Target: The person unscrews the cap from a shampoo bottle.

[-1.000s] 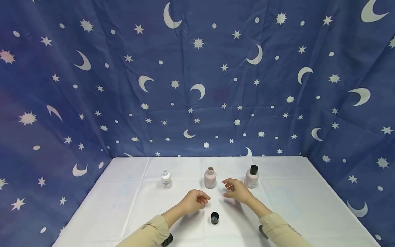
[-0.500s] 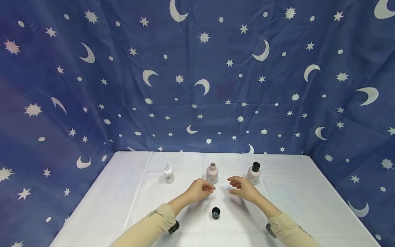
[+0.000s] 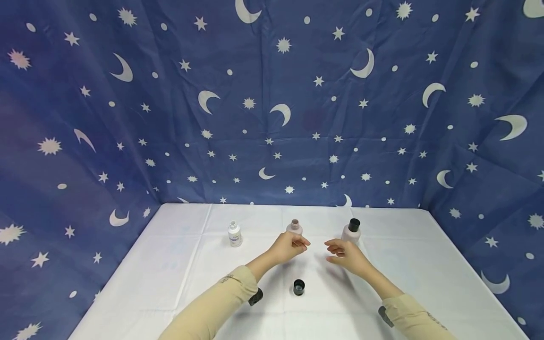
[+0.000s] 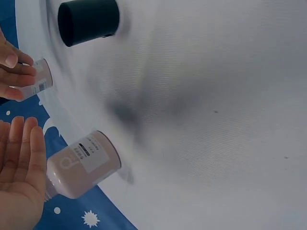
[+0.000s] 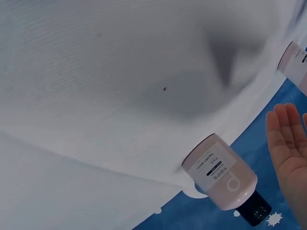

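My left hand (image 3: 290,248) hovers in front of an uncapped pink bottle (image 3: 294,227), covering its lower part in the head view. Its fingers are loosely bent around nothing. My right hand (image 3: 346,255) is in front of a second pink bottle (image 3: 351,231), which wears a black cap, and holds nothing either. The wrist views show both palms with relaxed fingers, beside the uncapped bottle (image 4: 84,165) and the capped bottle (image 5: 223,172). Between the forearms, a loose black cap (image 3: 299,287) lies on the table with its hollow side showing.
A small white bottle (image 3: 234,234) without a cap stands upright at the back left of the white-covered table (image 3: 170,264). Blue cloth (image 3: 272,94) with moons and stars encloses the back and sides. Dark wrist cameras (image 3: 256,297) sit under the sleeves.
The left hand has moved right and forward, now overlapping the middle bottle. The right hand has shifted right, in front of the capped bottle. The head view has tilted down slightly; the bottles stay put.
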Demonstrator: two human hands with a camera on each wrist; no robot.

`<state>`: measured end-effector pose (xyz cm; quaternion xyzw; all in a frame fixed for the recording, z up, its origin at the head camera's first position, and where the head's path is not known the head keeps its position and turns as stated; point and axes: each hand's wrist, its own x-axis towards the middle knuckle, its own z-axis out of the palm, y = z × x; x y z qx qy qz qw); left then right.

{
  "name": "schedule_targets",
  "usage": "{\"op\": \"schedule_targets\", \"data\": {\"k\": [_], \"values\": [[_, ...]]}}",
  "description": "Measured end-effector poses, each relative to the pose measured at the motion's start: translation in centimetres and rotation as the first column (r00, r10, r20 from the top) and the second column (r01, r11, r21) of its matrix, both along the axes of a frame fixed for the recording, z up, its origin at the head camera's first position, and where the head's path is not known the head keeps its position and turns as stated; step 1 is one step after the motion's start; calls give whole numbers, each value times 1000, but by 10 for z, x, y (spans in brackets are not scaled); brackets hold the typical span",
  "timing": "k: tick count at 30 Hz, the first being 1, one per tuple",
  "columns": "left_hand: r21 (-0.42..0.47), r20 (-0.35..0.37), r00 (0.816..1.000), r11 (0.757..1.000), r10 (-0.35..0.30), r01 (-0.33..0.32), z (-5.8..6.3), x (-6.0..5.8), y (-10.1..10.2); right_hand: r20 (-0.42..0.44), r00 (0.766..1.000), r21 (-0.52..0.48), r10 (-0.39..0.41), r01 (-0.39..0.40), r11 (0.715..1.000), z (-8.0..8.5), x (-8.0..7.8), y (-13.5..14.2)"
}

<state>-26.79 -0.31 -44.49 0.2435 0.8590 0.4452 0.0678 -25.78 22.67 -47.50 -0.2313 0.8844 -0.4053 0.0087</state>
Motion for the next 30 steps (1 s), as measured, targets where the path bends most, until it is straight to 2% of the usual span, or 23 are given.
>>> {"op": "schedule_targets", "data": {"k": [7, 17, 24, 30], "values": [[24, -11, 1000, 1000, -6, 6, 4, -5, 16, -35, 998, 27, -53, 54, 998, -4, 3, 13], [17, -20, 1000, 1000, -12, 12, 7, -10, 31, 20, 995, 35, -94, 93, 995, -3, 13, 34], [20, 5, 999, 999, -35, 35, 16, -20, 43, 9, 992, 27, -128, 128, 991, -2, 16, 50], [46, 1, 1000, 999, -7, 7, 23, -26, 56, -11, 990, 9, -142, 142, 990, -5, 18, 61]]}}
